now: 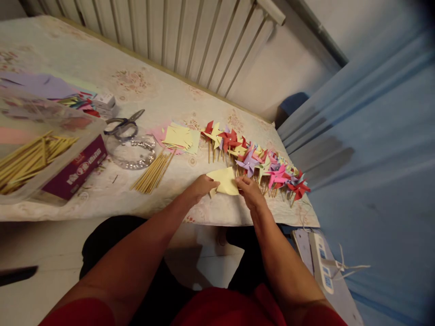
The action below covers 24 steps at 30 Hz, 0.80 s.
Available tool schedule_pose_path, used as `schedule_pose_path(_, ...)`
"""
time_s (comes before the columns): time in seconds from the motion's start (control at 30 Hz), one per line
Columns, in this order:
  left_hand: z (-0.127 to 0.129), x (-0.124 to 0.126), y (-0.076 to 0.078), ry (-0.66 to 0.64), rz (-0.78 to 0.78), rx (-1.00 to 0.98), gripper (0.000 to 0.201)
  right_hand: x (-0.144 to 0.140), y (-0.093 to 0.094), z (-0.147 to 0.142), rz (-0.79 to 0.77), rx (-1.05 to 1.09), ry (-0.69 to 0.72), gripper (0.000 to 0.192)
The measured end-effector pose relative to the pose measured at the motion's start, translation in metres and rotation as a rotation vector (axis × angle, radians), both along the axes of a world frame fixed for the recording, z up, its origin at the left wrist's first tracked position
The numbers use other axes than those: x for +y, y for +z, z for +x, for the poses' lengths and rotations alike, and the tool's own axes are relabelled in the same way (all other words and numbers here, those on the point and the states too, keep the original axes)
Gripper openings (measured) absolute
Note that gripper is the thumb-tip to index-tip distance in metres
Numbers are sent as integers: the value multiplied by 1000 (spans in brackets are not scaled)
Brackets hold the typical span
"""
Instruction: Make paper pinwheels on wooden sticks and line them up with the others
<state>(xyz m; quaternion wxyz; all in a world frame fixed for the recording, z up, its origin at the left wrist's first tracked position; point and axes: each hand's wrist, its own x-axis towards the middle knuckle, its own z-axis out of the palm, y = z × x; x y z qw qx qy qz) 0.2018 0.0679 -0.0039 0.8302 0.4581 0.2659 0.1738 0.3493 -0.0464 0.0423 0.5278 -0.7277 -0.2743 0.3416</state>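
Note:
A pale yellow paper piece with a cut, partly folded outline is held between my two hands above the table's front edge. My left hand pinches its left side, and my right hand grips the right side. Just beyond and to the right lie rows of finished paper pinwheels on sticks, in red, yellow, purple and pink. A stack of yellow paper squares rests farther back on the left, over pink and green sheets. Beside it lies a bundle of thin wooden sticks.
Scissors lie behind a clear round dish of silvery pins. A clear plastic box holding more sticks stands at the left. Small white boxes sit behind it. A blue curtain hangs at the right, near a power strip.

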Motion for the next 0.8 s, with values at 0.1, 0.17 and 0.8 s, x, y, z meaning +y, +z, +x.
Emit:
schedule_pose_path(0.1, -3, -1, 6, -45, 13, -7, 5, 4, -5, -7, -20, 151, 102, 38)
schedule_pose_path(0.17, -4, -2, 9, -53, 25, -9, 5, 8, -9, -12, -27, 225, 116, 39)
schedule_pose_path(0.8, -2, 0, -8, -69, 85, 10, 14, 14, -34, -15, 10, 93, 56, 35)
